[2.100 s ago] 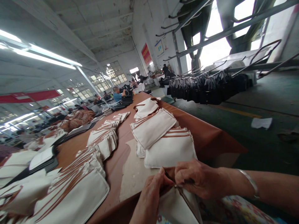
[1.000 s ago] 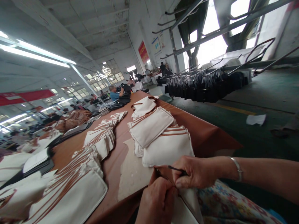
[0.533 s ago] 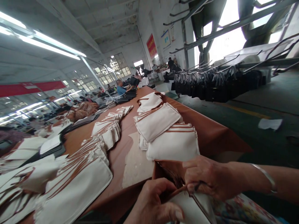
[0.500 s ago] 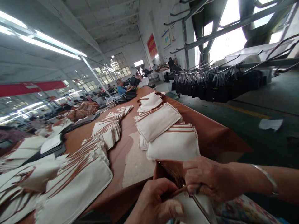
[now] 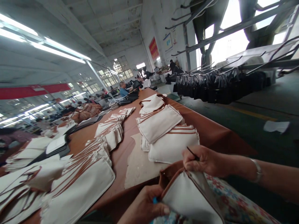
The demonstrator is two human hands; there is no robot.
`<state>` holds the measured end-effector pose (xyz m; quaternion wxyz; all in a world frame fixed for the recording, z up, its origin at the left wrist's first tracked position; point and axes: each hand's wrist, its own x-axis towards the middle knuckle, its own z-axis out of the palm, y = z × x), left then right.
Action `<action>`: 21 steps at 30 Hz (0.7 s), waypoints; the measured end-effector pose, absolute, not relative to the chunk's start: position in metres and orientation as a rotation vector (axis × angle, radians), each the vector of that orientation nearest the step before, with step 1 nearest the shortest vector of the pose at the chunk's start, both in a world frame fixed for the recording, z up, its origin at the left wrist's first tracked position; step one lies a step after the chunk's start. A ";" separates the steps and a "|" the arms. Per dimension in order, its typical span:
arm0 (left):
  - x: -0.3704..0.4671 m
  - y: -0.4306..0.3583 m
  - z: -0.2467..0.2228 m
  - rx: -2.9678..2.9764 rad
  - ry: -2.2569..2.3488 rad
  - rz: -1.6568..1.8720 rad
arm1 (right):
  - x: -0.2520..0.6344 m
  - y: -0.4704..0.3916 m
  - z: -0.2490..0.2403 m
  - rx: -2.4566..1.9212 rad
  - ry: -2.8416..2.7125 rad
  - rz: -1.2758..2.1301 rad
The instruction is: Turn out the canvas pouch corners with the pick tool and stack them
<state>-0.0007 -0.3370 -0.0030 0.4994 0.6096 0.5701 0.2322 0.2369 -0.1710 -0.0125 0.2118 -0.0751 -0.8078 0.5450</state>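
Observation:
A white pouch with brown piping is tilted over my lap, its brown-lined mouth partly open. My left hand grips the pouch's near left edge, thumb on the white face and fingers behind. My right hand is closed at the pouch's upper corner, where the brown edging meets. A thin dark strip sticks up out of the right fist; whether it belongs to the pouch I cannot tell. Just beyond the hands, white pouches with brown trim lie stacked on the brown table covering.
Rows of overlapping white panels run along the table's left. Dark pieces lie farther left. At the right stands a metal rack, with black bags hanging beside it. A person in blue sits beyond the table.
My right hand has risen, drawing the pouch's corner up; the thin dark strip now shows above the fist. My left hand has shifted down and left, and more of the pouch's white face is visible.

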 end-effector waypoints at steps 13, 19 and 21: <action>0.030 -0.319 0.064 1.585 1.579 0.626 | 0.166 -0.204 0.025 0.125 -2.351 1.548; -0.039 -0.350 0.034 1.187 1.470 0.385 | 0.159 -0.205 -0.027 -0.054 -2.293 1.999; -0.058 -0.361 0.024 1.077 1.440 0.441 | 0.165 -0.196 -0.031 -0.122 -2.179 2.034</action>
